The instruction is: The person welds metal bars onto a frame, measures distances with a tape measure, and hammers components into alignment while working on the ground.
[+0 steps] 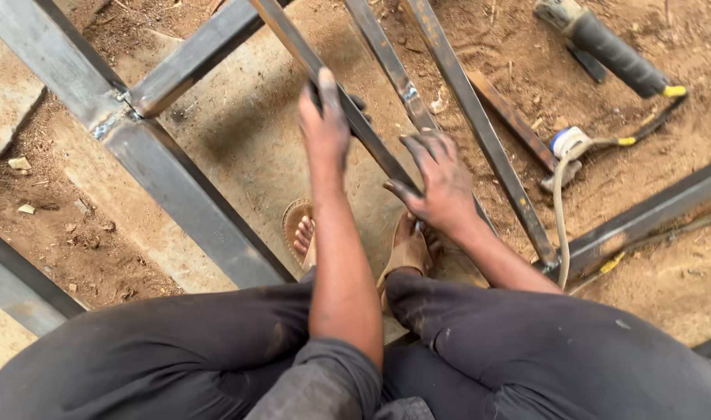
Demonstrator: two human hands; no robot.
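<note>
Reddish dirt ground (643,31) is lying under everything, with a pale concrete patch (246,140) beneath the steel frame (176,187) you are squatting over. Your left hand (324,124) is gripping a thin flat steel bar (371,140) that is running diagonally between the frame's heavier members, fingers wrapped over its top edge and closed on it. Your right hand (441,183) is resting lower on the same bar, fingers spread and bent, fingertips pressing against the metal rather than closing around it. Two more slim bars (480,124) are lying just to the right, roughly parallel. Your sandalled feet (406,249) are showing under your forearms. An angle grinder (612,50) is lying well apart at upper right, and a cable (561,225) is trailing beside a small white tool (569,144).
</note>
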